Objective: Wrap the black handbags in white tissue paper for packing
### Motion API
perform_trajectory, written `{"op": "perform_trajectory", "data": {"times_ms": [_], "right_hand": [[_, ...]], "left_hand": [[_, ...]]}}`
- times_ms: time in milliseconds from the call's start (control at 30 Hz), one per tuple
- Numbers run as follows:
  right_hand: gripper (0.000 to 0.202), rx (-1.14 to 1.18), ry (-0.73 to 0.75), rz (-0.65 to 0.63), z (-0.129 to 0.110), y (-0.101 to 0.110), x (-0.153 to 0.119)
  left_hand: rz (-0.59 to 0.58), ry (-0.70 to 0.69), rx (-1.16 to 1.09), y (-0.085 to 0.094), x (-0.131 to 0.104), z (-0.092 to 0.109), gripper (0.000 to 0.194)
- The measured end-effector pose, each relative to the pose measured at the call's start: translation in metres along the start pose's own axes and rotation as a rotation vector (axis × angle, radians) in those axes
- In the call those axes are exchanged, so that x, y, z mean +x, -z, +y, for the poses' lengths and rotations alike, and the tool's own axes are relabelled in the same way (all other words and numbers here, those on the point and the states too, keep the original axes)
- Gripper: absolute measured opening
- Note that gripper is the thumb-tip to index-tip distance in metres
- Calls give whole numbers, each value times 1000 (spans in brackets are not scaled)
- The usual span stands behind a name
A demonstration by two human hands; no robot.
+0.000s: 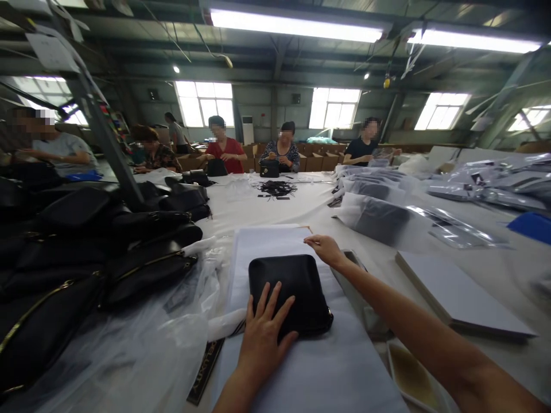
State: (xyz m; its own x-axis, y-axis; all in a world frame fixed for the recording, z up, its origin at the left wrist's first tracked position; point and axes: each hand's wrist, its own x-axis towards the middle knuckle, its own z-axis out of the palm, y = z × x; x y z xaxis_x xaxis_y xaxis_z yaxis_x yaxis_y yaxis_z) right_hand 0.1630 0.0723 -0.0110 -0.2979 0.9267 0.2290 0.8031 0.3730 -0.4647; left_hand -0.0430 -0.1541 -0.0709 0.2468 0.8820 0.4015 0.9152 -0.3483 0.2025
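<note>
A black zip bag (282, 264) lies flat on a stack of white paper sheets (344, 367) in front of me. My left hand (267, 327) rests on the bag's lower left, fingers spread and palm down. Beyond the bag's far right corner, my right hand (325, 248) is closed in a pinch at the far right corner of the top sheet, where a brownish edge shows. A black strip with gold lettering (205, 373) and a white-wrapped strap piece (226, 324) lie left of the bag.
Black bags (146, 269) are heaped at left beside clear plastic (129, 355). On the right are a stack of white boards (465, 292), wrapped bags (374, 215) and a shallow tray (413, 376). Black tags (275, 189) lie farther off. Several co-workers (226, 149) work across the table.
</note>
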Motion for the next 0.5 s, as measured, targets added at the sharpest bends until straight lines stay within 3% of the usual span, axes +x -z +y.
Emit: {"op": "perform_trajectory", "data": {"times_ms": [133, 267, 500], "right_hand": [[36, -110, -115, -69, 18, -40, 48], [54, -217, -248, -98, 33, -69, 69], [28, -240, -149, -33, 37, -83, 74]], "left_hand": [[-14, 10, 12, -1, -1, -1, 81], [5, -13, 38, -7, -1, -4, 85], [9, -26, 48, -12, -3, -8, 84]]}}
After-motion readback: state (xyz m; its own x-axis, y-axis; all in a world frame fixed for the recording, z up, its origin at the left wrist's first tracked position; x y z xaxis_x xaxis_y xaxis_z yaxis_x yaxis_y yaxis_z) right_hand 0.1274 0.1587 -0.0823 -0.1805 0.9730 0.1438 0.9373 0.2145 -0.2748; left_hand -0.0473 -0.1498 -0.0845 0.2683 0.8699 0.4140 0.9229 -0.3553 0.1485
